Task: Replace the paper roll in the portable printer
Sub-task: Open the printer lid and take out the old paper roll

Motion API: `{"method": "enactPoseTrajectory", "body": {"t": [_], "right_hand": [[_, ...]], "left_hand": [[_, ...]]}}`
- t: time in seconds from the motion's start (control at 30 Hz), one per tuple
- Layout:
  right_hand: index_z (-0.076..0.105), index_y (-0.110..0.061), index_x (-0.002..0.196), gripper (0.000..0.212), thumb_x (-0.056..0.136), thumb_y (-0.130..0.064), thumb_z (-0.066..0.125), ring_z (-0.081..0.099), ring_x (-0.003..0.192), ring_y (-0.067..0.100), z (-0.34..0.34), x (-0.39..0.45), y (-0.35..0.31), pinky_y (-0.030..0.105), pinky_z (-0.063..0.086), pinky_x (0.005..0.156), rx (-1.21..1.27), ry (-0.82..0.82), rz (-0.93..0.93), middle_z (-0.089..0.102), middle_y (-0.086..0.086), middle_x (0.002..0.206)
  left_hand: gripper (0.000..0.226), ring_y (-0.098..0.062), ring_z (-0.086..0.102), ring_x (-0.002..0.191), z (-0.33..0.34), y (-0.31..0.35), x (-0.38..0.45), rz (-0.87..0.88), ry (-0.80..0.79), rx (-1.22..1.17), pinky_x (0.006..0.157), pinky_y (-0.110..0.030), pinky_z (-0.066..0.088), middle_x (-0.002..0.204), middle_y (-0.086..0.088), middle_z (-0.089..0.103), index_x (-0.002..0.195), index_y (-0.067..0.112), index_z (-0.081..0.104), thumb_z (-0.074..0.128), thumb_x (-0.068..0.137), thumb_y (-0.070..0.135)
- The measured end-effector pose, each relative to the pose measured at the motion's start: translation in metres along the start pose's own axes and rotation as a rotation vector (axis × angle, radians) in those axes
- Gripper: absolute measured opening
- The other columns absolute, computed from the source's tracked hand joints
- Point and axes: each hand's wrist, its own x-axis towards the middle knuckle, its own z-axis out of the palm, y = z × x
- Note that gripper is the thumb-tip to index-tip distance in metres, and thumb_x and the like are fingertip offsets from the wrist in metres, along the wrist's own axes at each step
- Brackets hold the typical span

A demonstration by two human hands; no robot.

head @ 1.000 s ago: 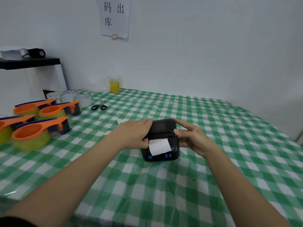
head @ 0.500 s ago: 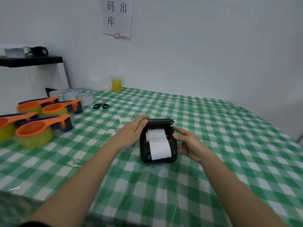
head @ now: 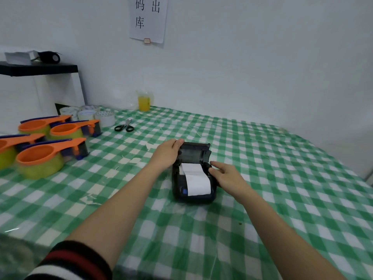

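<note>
On the green-and-white checked tablecloth [head: 282, 178], near the middle of the table, sits the black portable printer [head: 193, 196] with its lid [head: 194, 151] swung up and back, so the paper bay is exposed. Inside the bay lies the paper roll [head: 189, 168], and a white strip of paper [head: 198, 183] runs from it forward over the printer's front face, partly covering a blue button [head: 184, 191]. The left hand [head: 166, 153] is curled on the left edge of the raised lid, fingers closed around it with the fingertips at its top corner. The right hand [head: 228, 175] rests against the right side of the printer body, fingers loosely spread and stretched toward the bay's right rim, the thumb touching the casing; whether it actually grips the printer cannot be told. A striped sleeve [head: 68, 261] in black, red and white shows at the bottom left. Well to the left of the printer stand several tape dispensers [head: 46, 156] with orange handles and yellow-green rolls, and behind them a cluster of white tape rolls [head: 103, 118]. A pair of black-handled scissors [head: 124, 127] lies beside those rolls. A cup of yellow drink [head: 144, 102] stands at the wall, under a paper sign [head: 148, 19] with Chinese characters. A black shelf [head: 38, 68] sits at far left.
</note>
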Motion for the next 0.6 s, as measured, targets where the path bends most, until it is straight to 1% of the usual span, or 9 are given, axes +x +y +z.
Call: {"method": "enactPoseTrajectory", "body": {"t": [0.07, 0.13, 0.2, 0.23, 0.3, 0.37, 0.43, 0.5, 0.6], "right_hand": [[0.060, -0.016, 0.125, 0.034, 0.092, -0.022, 0.054, 0.066, 0.099, 0.030, -0.004, -0.001, -0.003, 0.044, 0.049, 0.098, -0.118, 0.037, -0.037, 0.072, 0.013, 0.105], [0.064, -0.017, 0.119, 0.030, 0.090, -0.022, 0.055, 0.065, 0.098, 0.019, -0.006, -0.004, -0.013, 0.035, 0.051, 0.090, -0.333, 0.133, -0.135, 0.070, 0.001, 0.109], [0.068, -0.020, 0.110, 0.024, 0.091, -0.025, 0.055, 0.064, 0.094, 0.014, -0.005, -0.009, -0.027, 0.028, 0.049, 0.080, -0.526, 0.218, -0.288, 0.070, -0.006, 0.106], [0.069, -0.020, 0.107, 0.023, 0.092, -0.027, 0.053, 0.064, 0.094, 0.014, -0.004, -0.011, -0.034, 0.028, 0.048, 0.078, -0.590, 0.206, -0.346, 0.071, -0.007, 0.104], [0.069, -0.020, 0.107, 0.025, 0.094, -0.027, 0.050, 0.063, 0.098, 0.019, 0.000, -0.009, -0.044, 0.031, 0.049, 0.078, -0.735, 0.091, -0.405, 0.071, -0.003, 0.106], [0.065, -0.020, 0.115, 0.027, 0.095, -0.024, 0.046, 0.060, 0.106, 0.024, 0.006, -0.001, -0.049, 0.037, 0.049, 0.085, -0.852, -0.083, -0.390, 0.068, 0.003, 0.114], [0.056, -0.021, 0.127, 0.033, 0.097, -0.024, 0.044, 0.053, 0.116, 0.027, 0.014, 0.008, -0.053, 0.039, 0.045, 0.094, -0.924, -0.234, -0.318, 0.060, 0.006, 0.129], [0.050, -0.015, 0.131, 0.037, 0.098, -0.029, 0.042, 0.051, 0.118, 0.029, 0.021, 0.016, -0.057, 0.037, 0.042, 0.093, -0.994, -0.321, -0.224, 0.052, 0.011, 0.135], [0.053, -0.004, 0.121, 0.041, 0.098, -0.035, 0.040, 0.052, 0.101, 0.028, 0.026, 0.023, -0.063, 0.033, 0.040, 0.082, -1.066, -0.374, -0.121, 0.052, 0.015, 0.129]], "left_hand": [[0.048, -0.027, 0.054, 0.087, 0.002, -0.001, 0.004, -0.019, -0.017, 0.046, 0.078, -0.034, 0.039, 0.085, -0.009, 0.060, 0.079, 0.010, 0.054, 0.030, 0.097, 0.047], [0.050, -0.027, 0.052, 0.081, 0.003, -0.001, 0.005, -0.024, -0.029, 0.073, 0.084, -0.037, 0.038, 0.071, -0.005, 0.052, 0.069, 0.009, 0.047, 0.029, 0.098, 0.046], [0.050, -0.023, 0.047, 0.074, 0.003, -0.002, 0.006, -0.020, -0.033, 0.065, 0.073, -0.033, 0.036, 0.065, -0.003, 0.045, 0.063, 0.010, 0.040, 0.030, 0.098, 0.045], [0.050, -0.022, 0.046, 0.072, 0.002, -0.003, 0.005, -0.019, -0.040, 0.055, 0.066, -0.030, 0.035, 0.065, -0.004, 0.045, 0.064, 0.009, 0.039, 0.031, 0.098, 0.045], [0.048, -0.022, 0.049, 0.073, 0.001, -0.003, 0.004, -0.004, -0.058, 0.051, 0.062, -0.028, 0.034, 0.072, -0.008, 0.051, 0.073, 0.006, 0.048, 0.032, 0.097, 0.044], [0.046, -0.025, 0.057, 0.090, -0.001, -0.004, 0.002, 0.024, -0.057, 0.062, 0.073, -0.030, 0.039, 0.093, -0.011, 0.063, 0.098, 0.006, 0.061, 0.034, 0.097, 0.043], [0.044, -0.024, 0.056, 0.107, -0.003, -0.003, -0.002, 0.049, -0.028, 0.049, 0.087, -0.031, 0.040, 0.113, -0.008, 0.064, 0.117, 0.011, 0.059, 0.035, 0.097, 0.042], [0.043, -0.023, 0.053, 0.114, -0.006, -0.002, -0.007, 0.072, 0.017, 0.025, 0.097, -0.033, 0.039, 0.122, -0.005, 0.061, 0.122, 0.012, 0.057, 0.036, 0.098, 0.040], [0.040, -0.022, 0.053, 0.114, -0.010, -0.005, -0.013, 0.114, 0.050, 0.014, 0.102, -0.038, 0.038, 0.123, -0.005, 0.061, 0.120, 0.011, 0.059, 0.036, 0.098, 0.035]]}}
